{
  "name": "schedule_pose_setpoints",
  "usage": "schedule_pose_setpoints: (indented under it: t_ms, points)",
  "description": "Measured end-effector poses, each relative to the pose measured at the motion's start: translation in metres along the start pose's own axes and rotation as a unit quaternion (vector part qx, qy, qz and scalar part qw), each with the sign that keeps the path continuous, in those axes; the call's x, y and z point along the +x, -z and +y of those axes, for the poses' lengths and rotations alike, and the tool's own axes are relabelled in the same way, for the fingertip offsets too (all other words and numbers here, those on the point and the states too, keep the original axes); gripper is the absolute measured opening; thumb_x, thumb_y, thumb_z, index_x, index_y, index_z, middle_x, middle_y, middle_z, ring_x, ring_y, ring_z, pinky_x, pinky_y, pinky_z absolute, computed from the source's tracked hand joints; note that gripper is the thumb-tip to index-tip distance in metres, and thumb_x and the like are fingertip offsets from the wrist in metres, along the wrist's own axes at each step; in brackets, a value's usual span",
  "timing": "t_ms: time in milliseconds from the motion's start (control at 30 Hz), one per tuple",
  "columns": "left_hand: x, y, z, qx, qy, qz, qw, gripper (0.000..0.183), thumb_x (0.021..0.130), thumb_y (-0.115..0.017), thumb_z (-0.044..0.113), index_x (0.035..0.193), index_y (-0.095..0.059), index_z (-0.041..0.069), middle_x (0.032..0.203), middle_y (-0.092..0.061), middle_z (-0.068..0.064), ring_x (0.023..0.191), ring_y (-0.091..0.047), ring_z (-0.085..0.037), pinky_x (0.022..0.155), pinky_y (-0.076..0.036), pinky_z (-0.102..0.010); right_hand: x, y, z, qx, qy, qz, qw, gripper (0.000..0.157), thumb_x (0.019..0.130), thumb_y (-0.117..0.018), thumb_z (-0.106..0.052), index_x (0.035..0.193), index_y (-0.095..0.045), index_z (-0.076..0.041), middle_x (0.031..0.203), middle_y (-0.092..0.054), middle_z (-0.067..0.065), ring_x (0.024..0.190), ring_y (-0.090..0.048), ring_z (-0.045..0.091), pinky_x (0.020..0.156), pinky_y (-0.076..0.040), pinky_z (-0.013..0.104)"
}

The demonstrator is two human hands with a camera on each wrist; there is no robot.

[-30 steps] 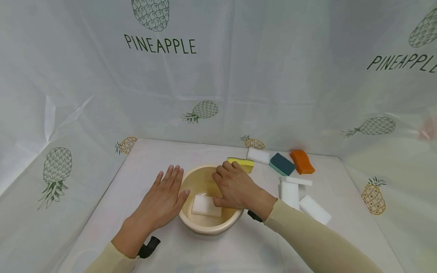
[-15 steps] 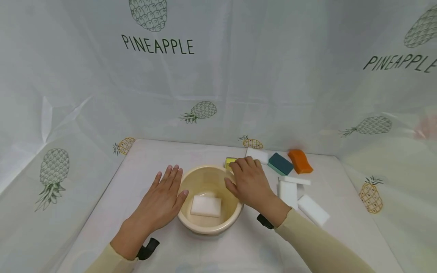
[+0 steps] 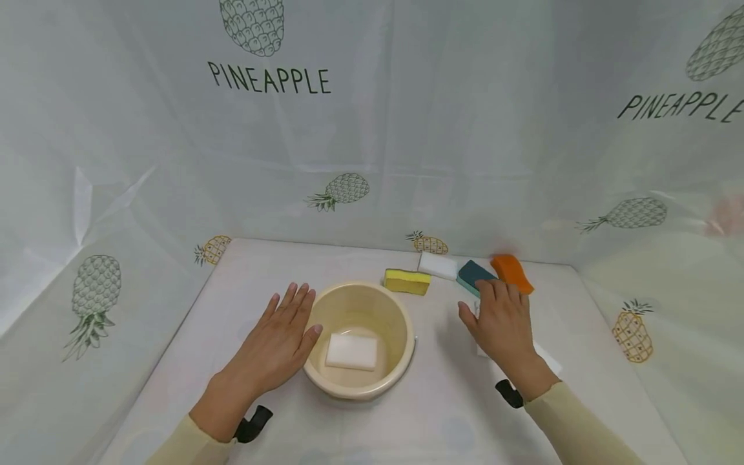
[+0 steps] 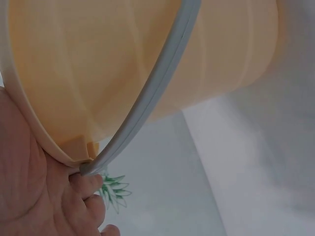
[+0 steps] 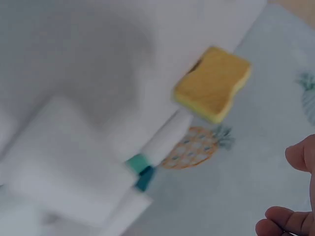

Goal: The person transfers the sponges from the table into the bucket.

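A cream bucket [image 3: 349,392] stands in the middle of the table, with a white sponge block [image 3: 351,352] lying flat on its bottom. My left hand [image 3: 276,345] rests against the bucket's left rim, fingers straight; the left wrist view shows its palm touching the rim beside the bucket's grey handle [image 4: 142,105]. To the right, my right hand [image 3: 501,323] hovers above several white sponge blocks [image 3: 549,360] and hides most of them. Its fingers are spread slightly and hold nothing. Just beyond its fingertips are a dark teal sponge [image 3: 472,271] and an orange sponge [image 3: 511,274].
Behind the bucket's right side lies a yellow sponge [image 3: 407,281]. Another white block [image 3: 438,265] sits farther back, beside the teal sponge. A pineapple-printed sheet [image 3: 372,129] rises at the table's back and sides.
My right hand has left the bucket's inside, crossed its right rim and moved right to the white blocks. The yellow sponge has come fully into view. My left hand has stayed in place.
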State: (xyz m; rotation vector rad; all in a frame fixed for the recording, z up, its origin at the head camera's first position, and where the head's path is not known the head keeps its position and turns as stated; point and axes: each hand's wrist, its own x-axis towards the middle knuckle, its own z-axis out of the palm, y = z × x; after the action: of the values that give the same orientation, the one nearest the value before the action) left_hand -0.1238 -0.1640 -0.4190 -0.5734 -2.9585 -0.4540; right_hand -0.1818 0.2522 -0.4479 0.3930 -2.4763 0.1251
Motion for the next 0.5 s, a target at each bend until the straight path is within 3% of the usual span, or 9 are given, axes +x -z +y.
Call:
schedule_pose_setpoints:
  t_ms: [267,500]
  points:
    - [0.000,-0.002,-0.001,-0.004,-0.001,-0.002,1.0000,0.070,0.114,-0.037,0.045,0.165,-0.026,-0.001,0.173,-0.025,-0.018,0.163,-0.015,-0.036,0.132,-0.013,-0.057,-0.051,0.008,0.063,-0.037,0.006,-0.070,0.997,0.069,0.083,-0.080,-0.037,0.126,-0.058,0.012,0.118,-0.062,0.030,0.107,-0.054,0.049,0.082,-0.047,0.063]
    - [0.001,-0.002,-0.001,-0.006,-0.001,-0.001,1.0000,0.070,0.114,-0.039,0.044,0.165,-0.027,-0.002,0.173,-0.026,-0.019,0.163,-0.016,-0.037,0.132,-0.014,-0.058,-0.084,0.018,0.108,-0.068,0.035,-0.133,0.988,0.079,0.093,-0.063,-0.064,0.127,-0.057,0.008,0.122,-0.061,0.027,0.115,-0.052,0.048,0.089,-0.045,0.066]
